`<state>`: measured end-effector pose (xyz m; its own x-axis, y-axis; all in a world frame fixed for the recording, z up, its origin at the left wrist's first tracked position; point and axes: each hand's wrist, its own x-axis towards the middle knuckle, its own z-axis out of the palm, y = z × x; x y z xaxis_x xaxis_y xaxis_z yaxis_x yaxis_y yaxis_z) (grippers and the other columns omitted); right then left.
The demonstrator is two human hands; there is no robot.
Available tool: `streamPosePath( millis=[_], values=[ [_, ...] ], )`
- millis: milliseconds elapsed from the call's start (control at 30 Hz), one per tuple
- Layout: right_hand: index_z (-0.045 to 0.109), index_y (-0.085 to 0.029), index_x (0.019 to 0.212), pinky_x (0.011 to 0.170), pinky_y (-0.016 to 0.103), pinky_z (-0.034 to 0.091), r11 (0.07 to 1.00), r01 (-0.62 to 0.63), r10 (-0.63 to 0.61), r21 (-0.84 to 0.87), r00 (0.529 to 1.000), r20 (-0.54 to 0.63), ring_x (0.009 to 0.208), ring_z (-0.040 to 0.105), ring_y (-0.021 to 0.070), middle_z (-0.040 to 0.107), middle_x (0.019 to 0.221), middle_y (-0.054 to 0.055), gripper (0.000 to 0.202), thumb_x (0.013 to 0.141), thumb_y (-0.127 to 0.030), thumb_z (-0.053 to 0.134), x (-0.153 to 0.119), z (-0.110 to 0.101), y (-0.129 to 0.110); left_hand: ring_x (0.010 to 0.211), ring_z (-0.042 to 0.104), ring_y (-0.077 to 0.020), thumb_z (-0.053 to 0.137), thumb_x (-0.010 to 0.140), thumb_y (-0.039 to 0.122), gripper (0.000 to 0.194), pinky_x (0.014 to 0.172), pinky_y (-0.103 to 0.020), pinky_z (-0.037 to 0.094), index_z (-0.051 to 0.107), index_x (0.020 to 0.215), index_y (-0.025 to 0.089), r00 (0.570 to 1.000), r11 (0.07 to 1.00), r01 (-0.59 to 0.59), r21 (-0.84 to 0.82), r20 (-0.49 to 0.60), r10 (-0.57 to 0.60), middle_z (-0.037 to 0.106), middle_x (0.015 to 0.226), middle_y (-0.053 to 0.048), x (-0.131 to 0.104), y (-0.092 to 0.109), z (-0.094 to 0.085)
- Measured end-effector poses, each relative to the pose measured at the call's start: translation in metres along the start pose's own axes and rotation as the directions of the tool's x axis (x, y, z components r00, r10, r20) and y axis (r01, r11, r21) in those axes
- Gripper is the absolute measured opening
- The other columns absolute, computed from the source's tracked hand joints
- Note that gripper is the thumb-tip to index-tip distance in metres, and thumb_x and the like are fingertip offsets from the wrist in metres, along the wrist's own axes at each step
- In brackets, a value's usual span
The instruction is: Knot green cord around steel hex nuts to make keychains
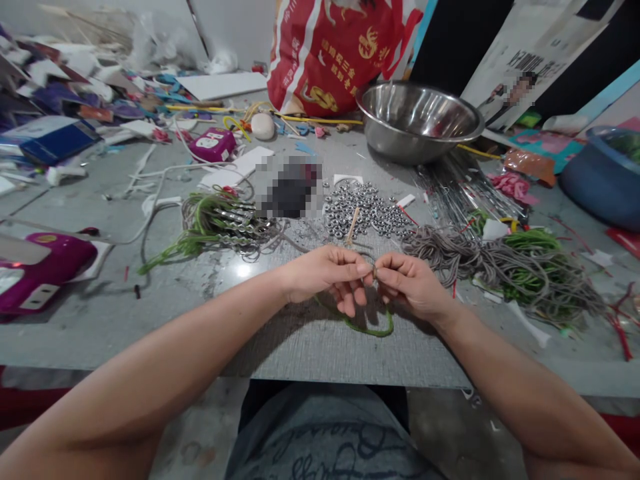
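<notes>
Both our hands meet fingertip to fingertip over the table, midway along its near edge. With thumb and forefinger of the left hand we pinch a green cord, the other fingers loosely curled; the right hand grips it just beside, thumb against forefinger. How the strands cross between our fingertips is too small to tell. Part of the cord hangs in a loop below our hands, toward the near edge.

Just beyond our hands we have scattered small metal rings, a thin wooden stick among them. Toward the left edge lies a bundle of green cords and chains, then a purple device. Toward the right edge we see a heap of grey and green cords and a blue basin. Near the far edge stand a red bag and, just beside it, a steel bowl; scraps crowd the far left corner.
</notes>
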<state>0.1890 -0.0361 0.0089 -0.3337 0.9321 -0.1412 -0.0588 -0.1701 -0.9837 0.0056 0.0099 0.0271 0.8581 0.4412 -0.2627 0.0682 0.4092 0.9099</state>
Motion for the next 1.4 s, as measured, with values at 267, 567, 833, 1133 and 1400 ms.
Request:
streamPosePath(
  millis=[267, 567, 833, 1133, 1400],
  values=[
    [0.059, -0.02, 0.073, 0.052, 0.025, 0.036, 0.917, 0.196, -0.222, -0.349, 0.974, -0.036, 0.052, 0.043, 0.0091, 0.05, 0.058, -0.004, 0.017, 0.077, -0.037, 0.061, 0.0, 0.0, -0.003, 0.049, 0.061, -0.0079, 0.048, 0.088, 0.035, 0.029, 0.047, -0.016, 0.048, 0.054, 0.071, 0.012, 0.998, 0.998, -0.027, 0.055, -0.063, 0.031, 0.061, 0.057, 0.0, 0.003, -0.002, -0.001],
    [0.06, -0.021, 0.074, 0.069, 0.03, 0.04, 0.46, 0.405, -0.516, -0.79, 0.846, 0.134, 0.072, 0.055, 0.0146, 0.06, 0.073, 0.002, 0.018, 0.085, -0.032, 0.052, 0.005, -0.008, 0.002, 0.045, 0.055, -0.0057, 0.042, 0.088, 0.031, 0.029, 0.044, -0.016, 0.043, 0.054, 0.069, 0.013, 0.97, 0.861, -0.05, 0.507, -0.182, 0.163, 0.056, 0.056, 0.004, 0.01, -0.009, -0.002],
    [0.062, -0.018, 0.079, 0.074, 0.033, 0.029, 0.048, 0.306, -0.552, -0.951, 0.801, 0.231, 0.076, 0.054, 0.0168, 0.065, 0.078, 0.003, 0.02, 0.088, -0.026, 0.045, 0.008, -0.005, 0.003, 0.058, 0.053, -0.0085, 0.052, 0.084, 0.029, 0.025, 0.053, -0.02, 0.036, 0.065, 0.068, 0.015, 0.87, 0.321, -0.045, 0.946, -0.121, 0.478, 0.061, 0.061, 0.001, 0.012, -0.009, -0.009],
    [0.065, -0.019, 0.076, 0.073, 0.033, 0.025, -0.055, 0.222, -0.529, -0.974, 0.821, 0.216, 0.076, 0.051, 0.0175, 0.066, 0.077, 0.002, 0.02, 0.086, -0.025, 0.048, 0.011, 0.0, 0.005, 0.06, 0.054, -0.0128, 0.053, 0.079, 0.017, 0.019, 0.061, -0.026, 0.039, 0.068, 0.068, 0.017, 0.83, 0.025, 0.0, 1.0, -0.013, 0.558, 0.064, 0.059, 0.0, 0.016, -0.019, -0.01],
    [0.066, -0.02, 0.077, 0.073, 0.033, 0.025, -0.043, 0.147, -0.569, -0.988, 0.809, 0.145, 0.077, 0.053, 0.0177, 0.069, 0.077, 0.001, 0.016, 0.083, -0.023, 0.052, 0.014, 0.004, 0.01, 0.065, 0.054, -0.0194, 0.054, 0.075, 0.019, 0.019, 0.06, -0.031, 0.038, 0.063, 0.058, 0.015, 0.764, -0.097, 0.181, 0.979, -0.078, 0.641, 0.061, 0.054, -0.004, 0.02, -0.027, -0.004]
  ],
)
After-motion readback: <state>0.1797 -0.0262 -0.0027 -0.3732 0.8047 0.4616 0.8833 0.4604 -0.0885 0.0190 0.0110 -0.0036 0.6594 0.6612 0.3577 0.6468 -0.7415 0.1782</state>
